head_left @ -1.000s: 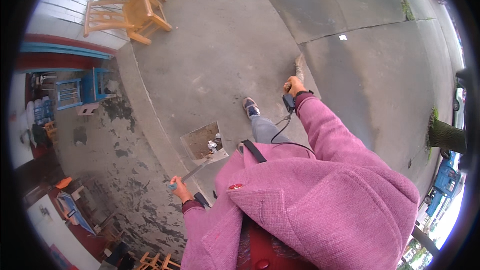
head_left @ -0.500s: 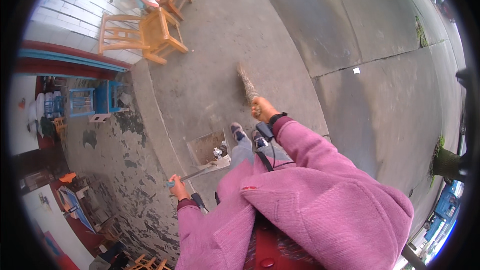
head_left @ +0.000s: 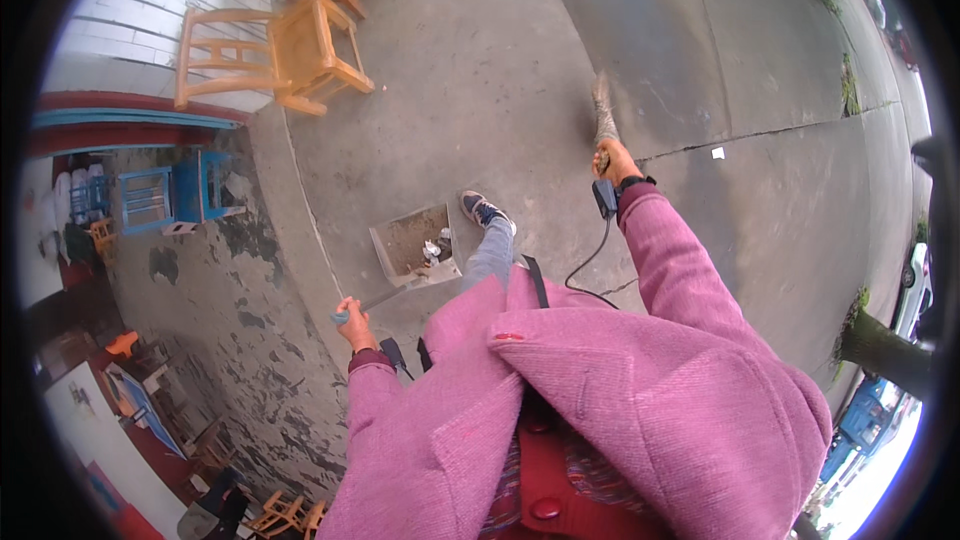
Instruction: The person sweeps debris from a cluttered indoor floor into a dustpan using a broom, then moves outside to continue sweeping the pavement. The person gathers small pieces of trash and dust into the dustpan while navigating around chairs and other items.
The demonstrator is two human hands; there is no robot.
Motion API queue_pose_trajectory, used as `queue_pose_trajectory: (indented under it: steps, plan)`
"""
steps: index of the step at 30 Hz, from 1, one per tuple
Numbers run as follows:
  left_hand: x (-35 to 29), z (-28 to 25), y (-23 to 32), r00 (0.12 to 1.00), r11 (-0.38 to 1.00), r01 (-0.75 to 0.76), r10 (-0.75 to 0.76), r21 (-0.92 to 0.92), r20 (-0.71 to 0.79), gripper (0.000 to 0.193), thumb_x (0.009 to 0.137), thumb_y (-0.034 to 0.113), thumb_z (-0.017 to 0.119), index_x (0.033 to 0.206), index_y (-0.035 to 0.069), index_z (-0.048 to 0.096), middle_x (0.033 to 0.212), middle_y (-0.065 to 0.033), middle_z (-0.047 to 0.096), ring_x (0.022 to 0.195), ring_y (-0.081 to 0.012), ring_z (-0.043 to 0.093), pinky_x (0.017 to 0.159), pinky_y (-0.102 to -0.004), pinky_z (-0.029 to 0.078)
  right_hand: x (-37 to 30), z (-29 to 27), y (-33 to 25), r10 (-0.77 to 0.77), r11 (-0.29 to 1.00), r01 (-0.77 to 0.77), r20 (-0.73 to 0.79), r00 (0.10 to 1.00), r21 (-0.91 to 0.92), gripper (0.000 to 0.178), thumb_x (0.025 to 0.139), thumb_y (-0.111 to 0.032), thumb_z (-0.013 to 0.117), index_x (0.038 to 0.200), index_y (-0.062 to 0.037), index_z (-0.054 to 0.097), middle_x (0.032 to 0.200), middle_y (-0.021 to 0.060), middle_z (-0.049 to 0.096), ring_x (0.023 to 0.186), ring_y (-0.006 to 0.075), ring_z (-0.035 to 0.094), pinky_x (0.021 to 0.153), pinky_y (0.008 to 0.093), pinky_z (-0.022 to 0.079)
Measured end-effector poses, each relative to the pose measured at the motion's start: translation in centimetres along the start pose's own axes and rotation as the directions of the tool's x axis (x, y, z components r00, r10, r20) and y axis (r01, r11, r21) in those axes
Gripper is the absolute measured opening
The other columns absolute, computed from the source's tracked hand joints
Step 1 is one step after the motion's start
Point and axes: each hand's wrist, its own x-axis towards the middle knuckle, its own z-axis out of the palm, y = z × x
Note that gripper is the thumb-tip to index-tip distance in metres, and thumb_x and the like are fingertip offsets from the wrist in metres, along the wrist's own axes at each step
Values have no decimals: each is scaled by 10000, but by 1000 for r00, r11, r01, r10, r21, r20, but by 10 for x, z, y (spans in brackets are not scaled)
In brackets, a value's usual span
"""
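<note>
So from the head camera, the only view we had, we were out on some concrete paving (head_left: 470,90) with both hands full. Our left hand (head_left: 357,327) had its fingers curled round the thin handle (head_left: 390,296) of a dustpan, near the handle's blue end (head_left: 341,317). The dustpan (head_left: 445,270) itself was by the paving's left edge, with brown dirt and a few crumpled white scraps (head_left: 433,250) in its right half. Our shoe (head_left: 484,207) was just beside the pan's right edge, toes pointing at it. Our right hand (head_left: 617,160) was well apart from the left, closed tight round the near end of a short straw-coloured brush (head_left: 603,112), right by the paving's right edge; the bristles pointed away from us, and honestly we couldn't tell if they touched the ground. A black box (head_left: 605,197) with a cable sat at that wrist, just below a pink sleeve (head_left: 670,250). Past the paving's right edge, a small white scrap (head_left: 718,153) lay beside a crack in the next slab. Up at the paving's far left corner, a yellow wooden chair (head_left: 300,45) stood near a white wall (head_left: 130,25).
</note>
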Motion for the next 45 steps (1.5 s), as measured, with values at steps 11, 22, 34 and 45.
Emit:
queue_pose_trajectory:
  steps: [11,22,34,45]
  plan:
    - [37,48,57,1000,996,23,-24,81,10,180,862,186,596,1029,119,600,964,-11,626,846,-91,567,622,-248,431,-48,175,95,69,894,-1,134,989,-447,211,771,-130,600,923,-1,530,663,118,550,533,256,558,465,404,465]
    - [61,61,56,999,997,37,-37,71,-6,171,833,139,618,1001,112,606,893,13,585,759,-80,530,607,-231,433,-50,176,-47,13,969,52,259,966,-241,114,805,-115,555,850,-44,478,627,71,511,466,175,500,402,310,414]
    - [66,82,57,991,985,132,-126,115,-51,187,860,169,634,1037,125,596,898,27,570,803,-80,531,641,-262,441,166,337,-106,-281,846,295,99,955,-444,242,745,-112,597,955,-35,505,762,170,566,677,301,573,602,387,465]
    - [70,89,50,980,986,143,-130,82,-148,200,853,178,629,1041,118,594,948,17,558,828,-82,524,635,-251,445,11,313,65,-41,-114,576,583,811,-809,516,780,-192,595,1204,2,374,965,332,601,975,459,580,824,485,465]
